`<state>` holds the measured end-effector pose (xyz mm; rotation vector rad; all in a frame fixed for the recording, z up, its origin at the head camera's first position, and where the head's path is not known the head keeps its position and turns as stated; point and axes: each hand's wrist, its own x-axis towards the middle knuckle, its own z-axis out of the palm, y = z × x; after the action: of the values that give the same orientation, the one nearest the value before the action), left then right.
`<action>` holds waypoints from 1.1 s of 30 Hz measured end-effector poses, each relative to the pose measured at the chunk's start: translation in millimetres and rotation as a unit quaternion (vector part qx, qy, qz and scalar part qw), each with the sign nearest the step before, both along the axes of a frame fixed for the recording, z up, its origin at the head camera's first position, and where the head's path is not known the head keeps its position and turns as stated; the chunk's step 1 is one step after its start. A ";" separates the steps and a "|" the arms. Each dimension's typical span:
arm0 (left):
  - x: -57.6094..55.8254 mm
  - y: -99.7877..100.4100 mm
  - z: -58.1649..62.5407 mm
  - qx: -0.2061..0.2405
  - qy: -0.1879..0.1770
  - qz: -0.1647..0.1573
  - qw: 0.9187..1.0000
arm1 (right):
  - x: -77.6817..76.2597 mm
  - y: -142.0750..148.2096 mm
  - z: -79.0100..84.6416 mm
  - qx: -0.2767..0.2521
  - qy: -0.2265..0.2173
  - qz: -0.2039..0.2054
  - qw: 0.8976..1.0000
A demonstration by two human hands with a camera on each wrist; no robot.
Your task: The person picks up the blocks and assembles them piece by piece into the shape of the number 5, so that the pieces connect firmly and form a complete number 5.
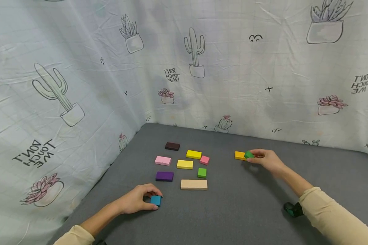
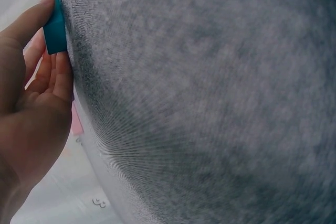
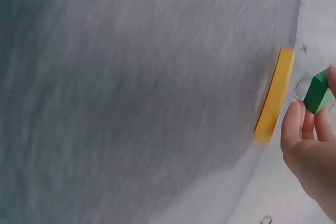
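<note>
Across a matte grey table (image 1: 233, 214) with a finely textured top, coloured blocks lie flat between two reaching arms in cream sleeves. Behind and to the left hangs a pale, wrinkled curtain (image 1: 233, 75), printed with potted cacti, succulents and mirrored lettering that reads "DON'T TOUCH ME"; the tabletop's far edge meets it.

At the near left, the left hand (image 1: 139, 198) pinches a blue block (image 1: 155, 200) between thumb and fingertips, low at the tabletop; whether the block touches it, I cannot tell. Farther back on the right, the right hand (image 1: 269, 162) pinches a dark green block (image 1: 249, 154) in bent fingers, raised near an orange-yellow block (image 1: 240, 155) and apart from it.

In the middle lie a beige plank (image 1: 194, 184), a purple block (image 1: 164, 176), a light green square (image 1: 202, 173), a coral square (image 1: 204, 160), a pink block (image 1: 163, 160), two yellow blocks (image 1: 185, 164) and, farthest back, a dark brown block (image 1: 172, 146).
</note>
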<state>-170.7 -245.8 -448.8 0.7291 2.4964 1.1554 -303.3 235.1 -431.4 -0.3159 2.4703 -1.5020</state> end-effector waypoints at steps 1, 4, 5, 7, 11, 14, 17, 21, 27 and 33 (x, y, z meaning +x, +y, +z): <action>-0.2 -0.1 -0.3 0.000 -0.001 0.000 1.000 | -1.0 3.7 0.2 0.004 0.002 0.000 1.000; -0.7 -0.4 -0.4 -0.002 -0.002 -0.001 1.000 | -3.1 12.7 0.5 0.011 0.003 -0.007 1.000; -0.9 -0.5 -0.4 -0.002 -0.002 -0.001 1.000 | -3.2 15.2 0.7 0.013 0.003 -0.008 1.000; -1.1 -0.6 -0.2 -0.001 -0.002 -0.001 1.000 | -3.8 19.4 1.1 0.016 0.006 -0.012 1.000; -1.5 -1.0 -0.7 0.001 0.002 -0.002 1.000 | -5.9 26.1 0.8 0.022 0.004 -0.018 1.000; -1.3 -0.8 -1.2 -0.001 0.001 0.000 1.000 | -7.3 31.7 -0.1 0.037 0.007 -0.023 0.999; -1.0 -0.6 -1.6 -0.001 0.000 0.001 1.000 | -8.8 37.6 -0.8 0.057 0.019 -0.025 0.998; -0.1 -0.1 0.1 0.000 -0.004 0.004 1.000 | -10.3 44.3 -1.6 0.092 0.040 -0.023 0.995; 0.8 1.0 3.0 -0.002 -0.006 0.007 1.000 | -11.7 51.4 -5.2 0.137 0.056 -0.005 0.989; 0.8 0.9 2.2 -0.002 -0.007 0.007 1.000 | -17.1 55.8 -5.8 0.161 0.046 0.020 0.986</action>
<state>-169.9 -244.9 -446.7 0.7015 2.4958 1.1558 -320.4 290.8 -437.2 -0.3787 2.7059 -1.0693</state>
